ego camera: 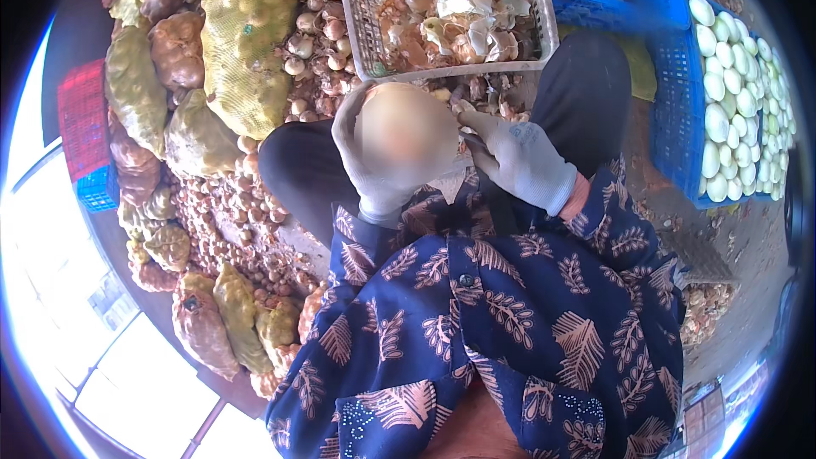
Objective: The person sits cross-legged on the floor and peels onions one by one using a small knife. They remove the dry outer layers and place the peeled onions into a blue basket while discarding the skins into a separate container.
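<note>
My left hand (373, 188), in a pale knit glove, cups a large round onion (408, 134) in front of my lap. The onion's face is blurred, so its surface detail is hidden. Close to its right side is my gloved right hand (526, 159), fingers bent around what looks like a small dark knife (472, 138), mostly covered by the fingers. A papery flap of onion skin (450, 183) hangs below the onion. Just beyond my hands stands a grey plastic crate (452, 69) holding loose dry onion skins (459, 19).
Filled yellow mesh sacks (248, 44) and loose unpeeled onions (223, 197) cover the floor at left. On the right, a blue crate (676, 115) holds peeled onions (733, 102). Another blue crate (593, 13) with several pale onions stands ahead. Red crates (83, 118) are far left.
</note>
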Available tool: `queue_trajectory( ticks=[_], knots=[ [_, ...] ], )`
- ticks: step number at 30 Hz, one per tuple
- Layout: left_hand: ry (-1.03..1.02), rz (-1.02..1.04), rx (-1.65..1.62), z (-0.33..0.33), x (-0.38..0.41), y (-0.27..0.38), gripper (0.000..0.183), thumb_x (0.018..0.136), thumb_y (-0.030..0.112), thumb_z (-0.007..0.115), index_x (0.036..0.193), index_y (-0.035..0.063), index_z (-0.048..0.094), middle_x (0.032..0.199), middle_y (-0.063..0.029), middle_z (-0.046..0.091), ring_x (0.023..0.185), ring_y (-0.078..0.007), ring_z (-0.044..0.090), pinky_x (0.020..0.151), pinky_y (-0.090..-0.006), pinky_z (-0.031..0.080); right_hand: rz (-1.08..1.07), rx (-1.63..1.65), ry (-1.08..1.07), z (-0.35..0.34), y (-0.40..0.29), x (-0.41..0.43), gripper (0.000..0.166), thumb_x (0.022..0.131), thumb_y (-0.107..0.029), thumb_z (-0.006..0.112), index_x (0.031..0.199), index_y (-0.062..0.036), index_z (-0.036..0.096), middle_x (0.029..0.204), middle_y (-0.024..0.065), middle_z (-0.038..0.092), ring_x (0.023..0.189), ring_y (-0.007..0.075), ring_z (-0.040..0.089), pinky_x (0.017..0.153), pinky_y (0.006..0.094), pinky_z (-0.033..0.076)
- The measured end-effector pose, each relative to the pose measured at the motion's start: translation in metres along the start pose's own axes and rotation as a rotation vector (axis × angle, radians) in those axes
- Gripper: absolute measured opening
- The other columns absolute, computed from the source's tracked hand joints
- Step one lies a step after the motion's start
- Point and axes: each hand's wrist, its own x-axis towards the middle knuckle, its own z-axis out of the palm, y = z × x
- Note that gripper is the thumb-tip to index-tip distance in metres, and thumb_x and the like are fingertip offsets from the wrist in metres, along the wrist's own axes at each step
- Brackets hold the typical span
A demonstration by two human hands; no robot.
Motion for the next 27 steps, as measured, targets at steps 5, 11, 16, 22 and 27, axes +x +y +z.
queue_trajectory(
  ticks=[5, 11, 16, 22, 27],
  knots=[
    [-0.024, -0.263, -0.243, 0.004, -0.003, 0.014, 0.103, 0.061, 0.018, 0.095, 0.141, -0.0014, 0.035, 0.135, -0.0173, 0.054, 0.121, -0.0279, 0.058, 0.104, -0.0418, 0.049, 0.065, 0.050, -0.066, 0.001, 0.006, -0.003, 0.032, 0.093, -0.012, 0.063, 0.124, -0.0012, 0.063, 0.100, 0.0221, 0.070, 0.093, 0.0402, 0.067, 0.078, 0.0428, 0.054],
    [-0.106, -0.195, -0.065, -0.003, -0.003, 0.003, 0.084, 0.071, 0.021, 0.088, 0.138, -0.0021, 0.043, 0.130, -0.0157, 0.059, 0.116, -0.0248, 0.062, 0.099, -0.0403, 0.053, 0.127, 0.045, -0.131, 0.001, 0.010, -0.007, 0.029, 0.094, -0.017, 0.062, 0.118, -0.0002, 0.063, 0.097, 0.0244, 0.069, 0.091, 0.0412, 0.067, 0.077, 0.0453, 0.053],
    [-0.118, -0.655, -0.613, 0.004, -0.005, -0.011, 0.077, 0.081, 0.031, 0.081, 0.139, -0.0028, 0.043, 0.127, -0.0151, 0.061, 0.110, -0.0240, 0.064, 0.092, -0.0392, 0.057, 0.146, -0.065, -0.188, 0.003, 0.023, -0.008, 0.031, 0.094, -0.022, 0.062, 0.117, -0.0007, 0.061, 0.091, 0.0239, 0.068, 0.086, 0.0405, 0.067, 0.075, 0.0478, 0.053],
    [-0.270, -0.856, -1.237, -0.004, -0.007, -0.020, 0.072, 0.089, 0.037, 0.073, 0.142, -0.0027, 0.045, 0.131, -0.0165, 0.061, 0.112, -0.0291, 0.065, 0.092, -0.0422, 0.058, 0.123, -0.171, -0.262, 0.001, 0.033, -0.006, 0.030, 0.093, -0.020, 0.061, 0.118, -0.0018, 0.061, 0.086, 0.0239, 0.068, 0.082, 0.0402, 0.067, 0.072, 0.0488, 0.053],
    [-0.405, -0.706, -1.083, -0.004, -0.011, -0.040, 0.057, 0.099, 0.029, 0.061, 0.146, 0.0027, 0.040, 0.141, -0.0162, 0.052, 0.124, -0.0294, 0.056, 0.104, -0.0472, 0.049, 0.094, -0.202, -0.288, -0.006, 0.029, -0.004, 0.028, 0.094, -0.020, 0.058, 0.114, -0.0006, 0.058, 0.084, 0.0204, 0.070, 0.081, 0.0377, 0.069, 0.074, 0.0480, 0.054]
  ],
)
